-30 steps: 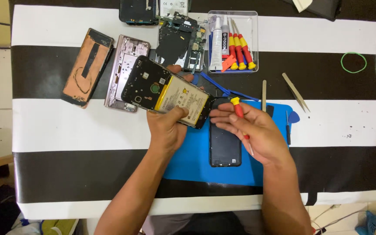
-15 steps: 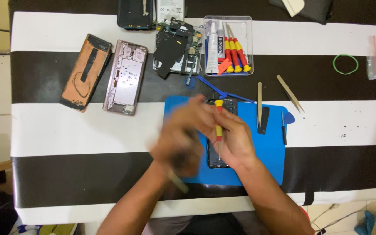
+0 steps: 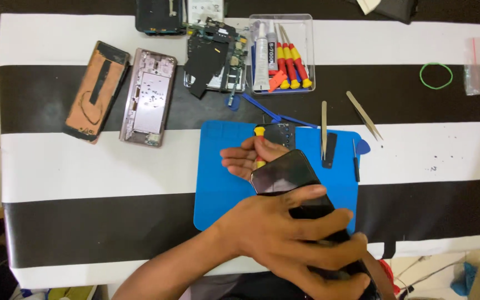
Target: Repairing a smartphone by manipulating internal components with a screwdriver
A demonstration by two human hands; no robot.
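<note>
Black phone [image 3: 285, 173] held tilted above blue mat [image 3: 218, 183], dark glossy face up. Left hand [image 3: 284, 239] lies across its lower part, fingers wrapped round it. Right hand [image 3: 251, 157] beneath upper end, gripping red-yellow screwdriver [image 3: 259, 145]. Tweezers [image 3: 324, 129] on mat edge. Clear tool tray [image 3: 282, 53], two opened phone shells [image 3: 119, 93] farther up striped worktop [image 3: 84, 161].

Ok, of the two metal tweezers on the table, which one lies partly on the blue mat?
The straight upright silver tweezers, whose tip rests on the blue rubber mat. The other, slanted silver tweezers lie to the right on the striped cloth, off the mat.
</note>
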